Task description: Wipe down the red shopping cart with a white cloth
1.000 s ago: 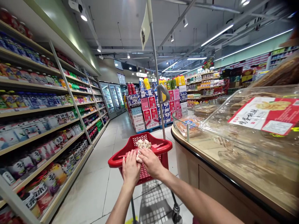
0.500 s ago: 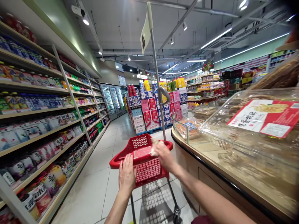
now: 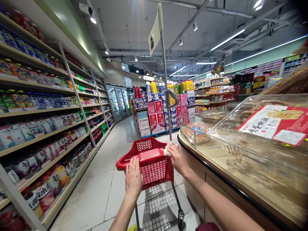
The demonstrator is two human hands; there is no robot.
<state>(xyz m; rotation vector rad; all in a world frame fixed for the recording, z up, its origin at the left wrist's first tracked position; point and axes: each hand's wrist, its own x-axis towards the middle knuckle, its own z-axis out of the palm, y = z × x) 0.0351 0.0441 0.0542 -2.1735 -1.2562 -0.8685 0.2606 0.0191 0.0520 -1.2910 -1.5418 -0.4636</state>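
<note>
A small red shopping cart [image 3: 156, 173] with a plastic mesh basket stands in front of me. My left hand [image 3: 133, 176] lies on the left part of its handle bar, fingers stretched flat over the edge. At the right end of the handle is my right hand [image 3: 178, 158], its fingers closed on a crumpled white cloth [image 3: 167, 150] that touches the red plastic. Between the hands, the handle carries a clear-covered label panel [image 3: 151, 154]. From the cart's right side rises a grey pole [image 3: 164, 67], with a grey hook-shaped handle and a pale flag [image 3: 155, 33].
Drink shelves [image 3: 45, 115] line the left side. A curved display counter [image 3: 192, 150] with a glass rim and packaged baked goods [image 3: 271, 123] stands close on the right. Ahead are stacked drink cartons [image 3: 156, 117] and glass-door fridges [image 3: 117, 101]. Tiled floor [image 3: 101, 179] runs between.
My right hand has moved the white cloth rightward along the handle to its right end. My left hand stays on the left part. The view has shifted slightly.
</note>
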